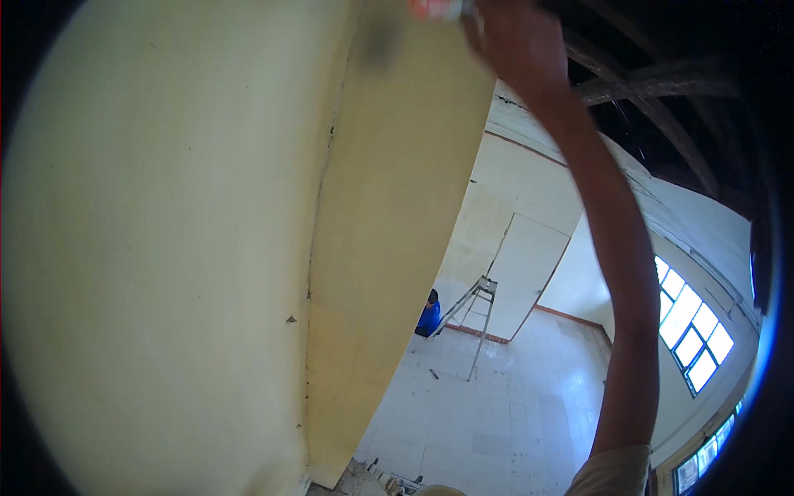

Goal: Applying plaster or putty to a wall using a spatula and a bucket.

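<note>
My right hand (523, 45) is raised high at the top of the view, blurred, at the end of my stretched arm. Its fingers are closed around a red and white object (438, 8), cut off by the upper edge, so its kind cannot be made out. Close to it is a yellowish wall panel (405, 207), with a dark smudge or shadow (378, 41) near its top. A cracked seam (318, 207) runs down between this panel and the pale wall (182, 248) on the left. My left hand is out of view.
A stepladder (484, 289) stands on the light tiled floor (496, 413) below, beside a person in blue (428, 316). Dark roof beams (653, 87) cross overhead at right. Bright windows (695, 326) line the right wall. Several items (397, 479) lie at the bottom edge.
</note>
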`<move>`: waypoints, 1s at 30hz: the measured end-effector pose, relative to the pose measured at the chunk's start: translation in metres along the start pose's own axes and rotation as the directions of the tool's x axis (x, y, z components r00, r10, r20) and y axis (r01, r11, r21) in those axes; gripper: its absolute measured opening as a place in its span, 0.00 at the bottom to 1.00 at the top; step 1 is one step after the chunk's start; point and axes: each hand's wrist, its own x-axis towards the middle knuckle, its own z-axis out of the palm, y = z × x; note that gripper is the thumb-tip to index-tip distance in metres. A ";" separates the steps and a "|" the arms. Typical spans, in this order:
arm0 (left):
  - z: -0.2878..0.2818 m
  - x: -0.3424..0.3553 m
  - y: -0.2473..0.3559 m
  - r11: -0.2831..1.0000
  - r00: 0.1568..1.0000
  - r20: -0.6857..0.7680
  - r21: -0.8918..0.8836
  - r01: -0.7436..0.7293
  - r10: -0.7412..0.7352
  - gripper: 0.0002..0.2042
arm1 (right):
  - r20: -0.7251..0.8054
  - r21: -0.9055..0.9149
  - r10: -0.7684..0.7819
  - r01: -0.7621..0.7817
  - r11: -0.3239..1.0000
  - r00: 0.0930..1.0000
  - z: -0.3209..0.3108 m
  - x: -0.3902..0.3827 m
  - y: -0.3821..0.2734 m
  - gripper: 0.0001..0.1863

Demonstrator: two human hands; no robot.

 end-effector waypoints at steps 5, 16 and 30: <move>-0.008 0.001 -0.011 0.997 1.000 0.029 0.083 -0.004 0.001 0.21 | 0.152 0.147 0.081 -0.104 0.984 0.985 0.015 0.059 -0.001 0.10; -0.004 -0.007 -0.011 0.999 0.999 -0.008 -0.002 0.033 -0.033 0.22 | 0.309 0.846 -0.261 -0.139 0.515 0.915 -0.225 -0.303 -0.278 0.15; -0.010 -0.014 -0.018 0.998 0.997 -0.079 0.060 0.014 -0.009 0.21 | 0.590 0.734 0.289 -0.650 0.197 0.754 -0.232 -0.278 -0.186 0.13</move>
